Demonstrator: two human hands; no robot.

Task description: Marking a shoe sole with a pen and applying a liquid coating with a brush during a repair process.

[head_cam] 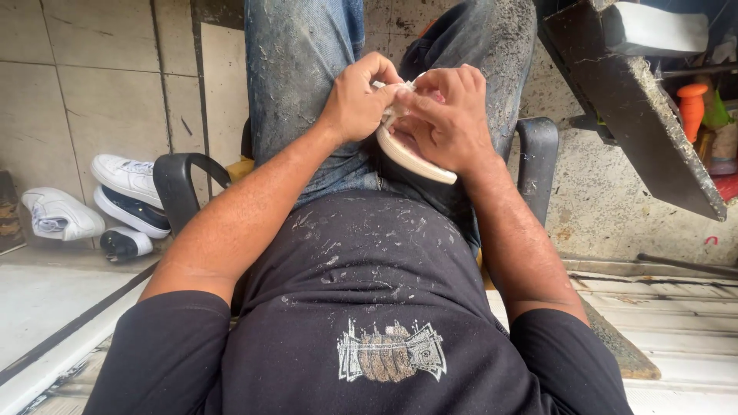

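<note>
Cream rubber shoe sole (415,157), curved and thin, sits in my lap over the jeans. My left hand (360,98) and right hand (446,115) both pinch its upper edge. Looks light and bendy; I'd grip the rim. White sneakers (115,201) lie on the floor beyond.

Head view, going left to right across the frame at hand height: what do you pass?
White sneakers on the floor → left chair armrest → left hand → right hand → right chair armrest → orange tool handle.
</note>
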